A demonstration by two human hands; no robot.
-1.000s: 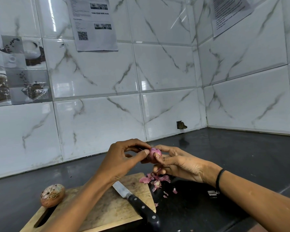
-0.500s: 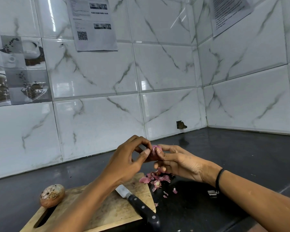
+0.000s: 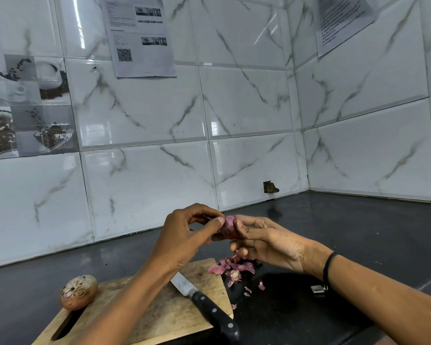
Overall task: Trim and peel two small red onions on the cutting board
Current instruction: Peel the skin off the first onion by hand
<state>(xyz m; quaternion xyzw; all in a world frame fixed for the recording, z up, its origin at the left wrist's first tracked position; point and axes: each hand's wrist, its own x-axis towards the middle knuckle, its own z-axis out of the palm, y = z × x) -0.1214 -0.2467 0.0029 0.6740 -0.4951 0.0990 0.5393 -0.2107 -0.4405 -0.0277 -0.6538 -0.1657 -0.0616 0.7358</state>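
Note:
A small red onion (image 3: 229,227) is held in the air above the counter, between both hands. My right hand (image 3: 266,241) grips it from the right with thumb and curled fingers. My left hand (image 3: 184,235) pinches its skin at the left side with thumb and forefinger. A second onion (image 3: 79,291), still in its brown skin, sits at the left end of the wooden cutting board (image 3: 159,312). A black-handled knife (image 3: 207,305) lies on the board, its handle jutting over the board's near right edge.
Pink onion peels (image 3: 232,268) lie scattered on the dark counter (image 3: 358,232) just off the board's right corner. A small metal object (image 3: 317,289) lies by my right wrist. White marble-pattern tiled walls meet in a corner behind.
My left thumb and forefinger have shifted up along the onion's left side and my right hand has turned the onion slightly. The board, knife and second onion lie unchanged.

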